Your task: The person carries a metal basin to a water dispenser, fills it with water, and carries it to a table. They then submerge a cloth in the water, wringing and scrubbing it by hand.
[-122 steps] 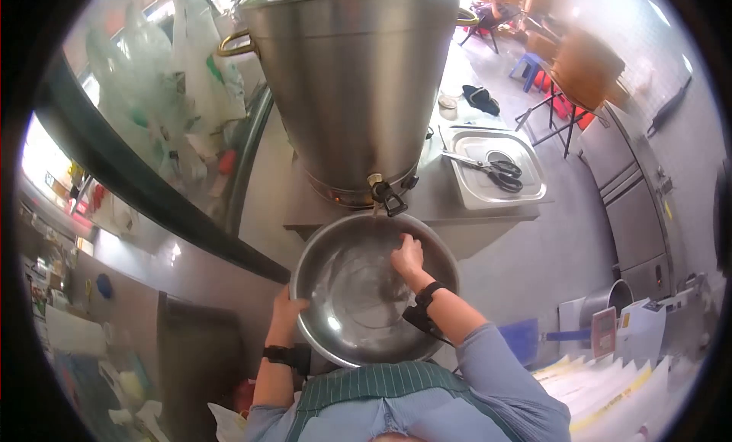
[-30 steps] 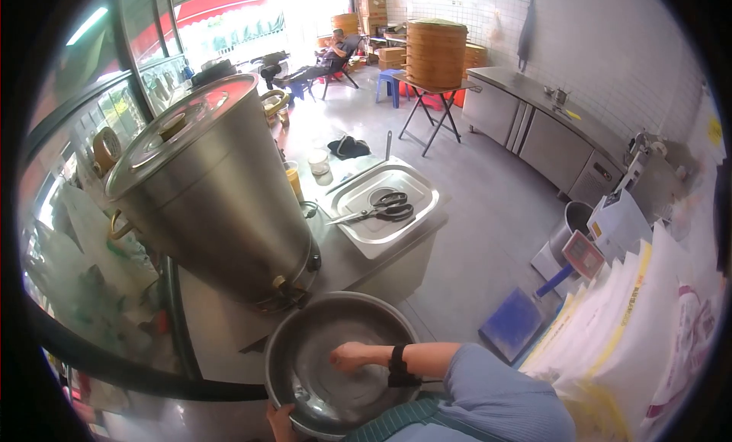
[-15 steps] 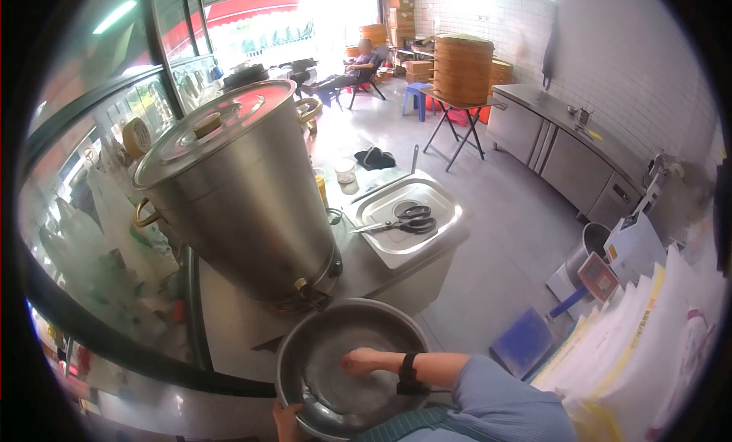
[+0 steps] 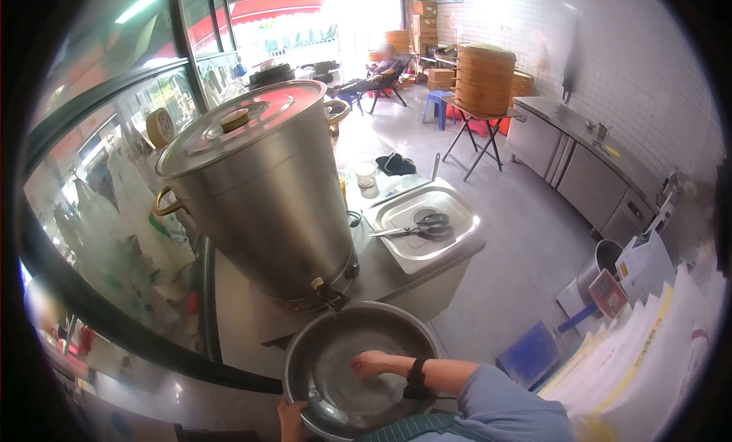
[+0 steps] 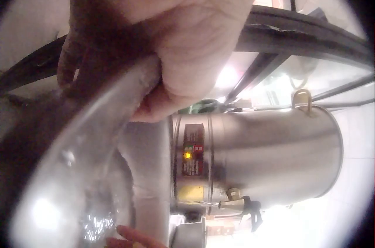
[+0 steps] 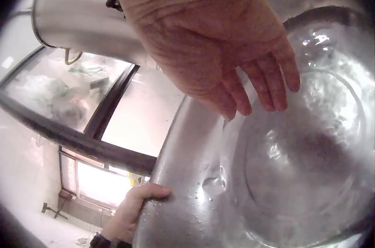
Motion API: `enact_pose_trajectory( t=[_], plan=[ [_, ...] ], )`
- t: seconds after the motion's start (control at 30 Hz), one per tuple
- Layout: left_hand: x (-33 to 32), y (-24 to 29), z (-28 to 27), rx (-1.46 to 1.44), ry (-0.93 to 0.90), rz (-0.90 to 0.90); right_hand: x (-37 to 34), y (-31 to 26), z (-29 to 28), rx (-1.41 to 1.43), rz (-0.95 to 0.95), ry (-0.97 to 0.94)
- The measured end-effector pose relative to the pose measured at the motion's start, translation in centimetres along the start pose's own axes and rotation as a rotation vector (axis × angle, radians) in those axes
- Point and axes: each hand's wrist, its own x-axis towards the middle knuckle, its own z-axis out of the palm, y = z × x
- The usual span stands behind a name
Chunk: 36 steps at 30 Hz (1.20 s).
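By the near edge of a counter (image 4: 366, 272), the left hand (image 4: 291, 421) grips a basin (image 4: 409, 340), likely steadying it at a tap (image 4: 326, 291); the right hand (image 4: 374, 363) hangs inside, fingers loose.

"What colour's the basin (image 4: 306, 358)?"
"Silver-grey. The pot (image 4: 267, 213) at its eleven o'clock is silver too, with gold-coloured handles (image 4: 347, 113)."
"And the apron (image 4: 408, 428) at five?"
"Dark green, thin pale stripes. The sleeve (image 4: 507, 400) at four is light blue."
"Scissors (image 4: 415, 231) at one o'clock?"
"Black grips (image 4: 438, 233), silver blades (image 4: 389, 232)."
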Motion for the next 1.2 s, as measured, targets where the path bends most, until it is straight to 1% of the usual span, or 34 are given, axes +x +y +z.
enact_pose_trajectory(
  t=[0.13, 0.33, 0.57, 0.63, 0.73, 0.83, 1.2],
  plan=[
    [0.0, -0.2, -0.1, -0.018, -0.037, 0.013, -0.2, -0.1, -0.2, 0.004, 0.036, -0.018],
    [0.0, 0.0, 0.1, 0.0, -0.018, -0.014, 0.1, -0.1, -0.2, -0.013, 0.074, -0.04],
    [0.9, -1.5, -0.7, 0.042, 0.006, -0.002, 0.5, 0.6, 0.2, -0.011, 0.048, -0.01],
    [0.8, -1.4, -0.6, -0.016, -0.035, 0.046, 0.4, 0.5, 0.1, 0.008, 0.059, 0.002],
    [0.1, -0.5, -0.1, 0.018, 0.014, 0.007, 0.2, 0.2, -0.4, 0.015, 0.06, -0.026],
    [0.4, -0.7, -0.3, 0.025, -0.021, -0.003, 0.4, 0.1, -0.6, -0.015, 0.085, -0.081],
    [0.4, -0.6, -0.1, -0.029, -0.017, -0.001, 0.4, 0.1, -0.6, 0.002, 0.077, -0.049]
  ],
)
